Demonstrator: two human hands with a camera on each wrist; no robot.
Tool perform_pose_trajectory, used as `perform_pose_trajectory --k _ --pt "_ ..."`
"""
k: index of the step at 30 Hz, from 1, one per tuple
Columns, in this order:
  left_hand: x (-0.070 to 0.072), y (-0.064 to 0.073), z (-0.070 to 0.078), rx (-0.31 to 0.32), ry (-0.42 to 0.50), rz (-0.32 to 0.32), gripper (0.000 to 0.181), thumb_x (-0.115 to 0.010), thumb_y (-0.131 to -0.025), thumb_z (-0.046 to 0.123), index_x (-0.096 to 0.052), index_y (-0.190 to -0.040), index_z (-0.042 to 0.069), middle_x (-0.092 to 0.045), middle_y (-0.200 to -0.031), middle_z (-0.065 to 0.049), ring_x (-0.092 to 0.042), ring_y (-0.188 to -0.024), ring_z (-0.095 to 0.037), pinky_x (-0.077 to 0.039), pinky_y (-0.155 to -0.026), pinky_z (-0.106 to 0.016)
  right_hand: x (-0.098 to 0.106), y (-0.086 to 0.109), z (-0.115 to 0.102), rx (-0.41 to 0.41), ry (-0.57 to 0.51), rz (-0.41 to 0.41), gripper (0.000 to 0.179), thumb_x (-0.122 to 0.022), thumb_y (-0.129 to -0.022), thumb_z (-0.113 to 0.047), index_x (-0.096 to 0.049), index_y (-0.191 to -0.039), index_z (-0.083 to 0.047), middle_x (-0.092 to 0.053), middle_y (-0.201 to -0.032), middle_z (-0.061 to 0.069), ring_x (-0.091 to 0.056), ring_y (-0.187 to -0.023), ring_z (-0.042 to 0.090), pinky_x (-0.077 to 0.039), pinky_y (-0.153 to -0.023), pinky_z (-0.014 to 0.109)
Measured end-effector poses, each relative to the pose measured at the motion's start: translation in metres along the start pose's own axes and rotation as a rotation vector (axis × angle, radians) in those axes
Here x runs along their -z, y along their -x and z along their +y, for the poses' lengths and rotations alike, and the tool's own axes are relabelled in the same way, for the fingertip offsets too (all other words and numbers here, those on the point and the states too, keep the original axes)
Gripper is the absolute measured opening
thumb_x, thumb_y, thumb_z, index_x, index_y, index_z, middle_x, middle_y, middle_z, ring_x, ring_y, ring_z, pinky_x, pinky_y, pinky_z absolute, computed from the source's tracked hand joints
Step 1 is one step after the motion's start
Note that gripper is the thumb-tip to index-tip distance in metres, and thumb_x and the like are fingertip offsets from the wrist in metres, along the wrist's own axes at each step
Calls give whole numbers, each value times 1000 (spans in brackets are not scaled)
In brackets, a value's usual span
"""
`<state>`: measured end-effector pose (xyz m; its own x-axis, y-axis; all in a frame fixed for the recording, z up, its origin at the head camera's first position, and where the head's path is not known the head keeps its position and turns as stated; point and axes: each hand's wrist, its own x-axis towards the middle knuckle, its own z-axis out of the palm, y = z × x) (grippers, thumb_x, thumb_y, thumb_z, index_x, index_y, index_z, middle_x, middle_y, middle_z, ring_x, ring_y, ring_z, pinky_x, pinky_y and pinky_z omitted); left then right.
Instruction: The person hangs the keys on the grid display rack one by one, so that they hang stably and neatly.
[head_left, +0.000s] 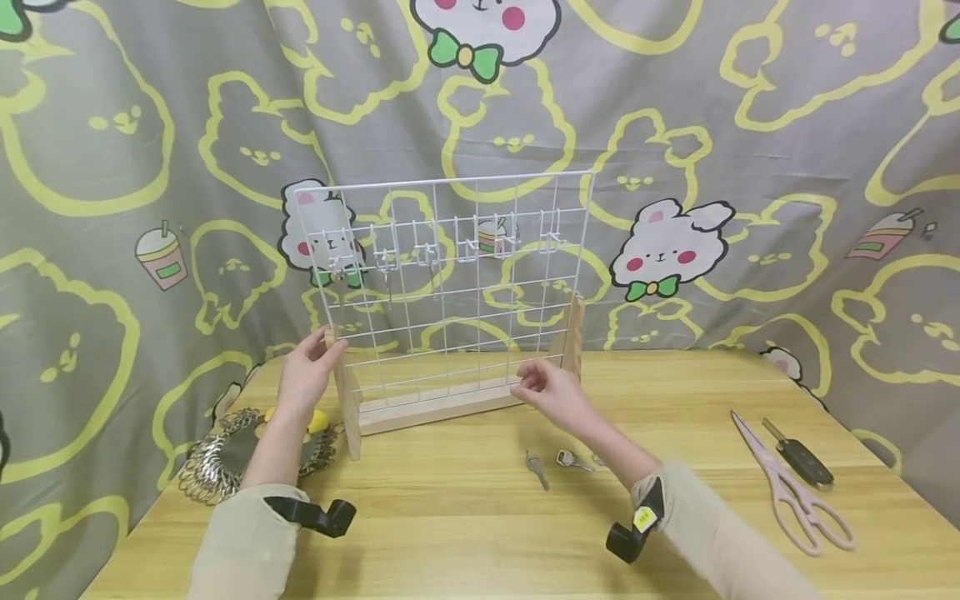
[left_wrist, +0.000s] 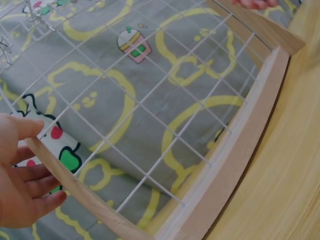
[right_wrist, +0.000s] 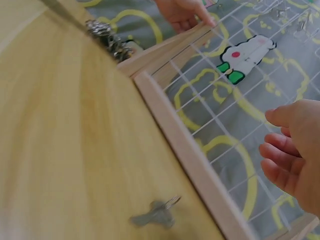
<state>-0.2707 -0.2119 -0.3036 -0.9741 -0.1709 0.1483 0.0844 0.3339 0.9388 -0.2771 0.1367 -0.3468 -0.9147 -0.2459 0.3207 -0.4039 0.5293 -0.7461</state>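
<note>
The grid rack (head_left: pixel 442 407) stood ahead, running lengthwise left to right — my left hand (head_left: pixel 306 373) pinched its near-side left post (head_left: pixel 347 404); my right hand (head_left: pixel 555 396), empty, loosely curled, hung before its right half.

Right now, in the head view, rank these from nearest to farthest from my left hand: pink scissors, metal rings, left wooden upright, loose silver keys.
From the left hand:
1. Left wooden upright: right at the hand.
2. Metal rings: at the picture's lower left.
3. Loose silver keys: just right of the picture's middle.
4. Pink scissors: far right.
</note>
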Motion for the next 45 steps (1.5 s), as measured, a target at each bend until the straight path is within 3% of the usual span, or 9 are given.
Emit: perform_pose_trajectory --k 12,25,35,45 --pt "1 1 -1 1 2 -2 72 -52 -94 39 -17 -149 9 -26 -146 -24 -23 -135 -37 -22 -108 -52 -13 32 36 -33 25 -63 28 -73 -80 -14 -59 -98 2 -58 -77 -3 -54 -72 11 -47 -63 22" --pt "0 -1 -2 -6 5 2 68 -51 -95 33 -18 -149 8 -29 -145 -25 -24 -134 -38 -23 -107 -54 -27 48 56 -1 22 -161 17 -73 -79 -13 -60 -85 -3 -58 -72 -4 -55 -66 11 -48 -58 22" --pt "0 0 1 -19 9 16 67 -53 -95 31 -20 -148 5 -32 -143 -26 -28 -132 -37 -24 -108 -51 -33 51 55 27 183 -112 17 -76 -76 -18 -60 -77 -12 -52 -69 -10 -48 -64 6 -42 -58 21" --pt "0 0 1 -11 9 11 69 -53 -95 32 -19 -148 5 -28 -145 -26 -26 -133 -38 -23 -108 -50 -36 51 58 82 247 -60 15 -73 -77 -7 -61 -69 -14 -53 -66 -12 -46 -62 3 -42 -57 21"
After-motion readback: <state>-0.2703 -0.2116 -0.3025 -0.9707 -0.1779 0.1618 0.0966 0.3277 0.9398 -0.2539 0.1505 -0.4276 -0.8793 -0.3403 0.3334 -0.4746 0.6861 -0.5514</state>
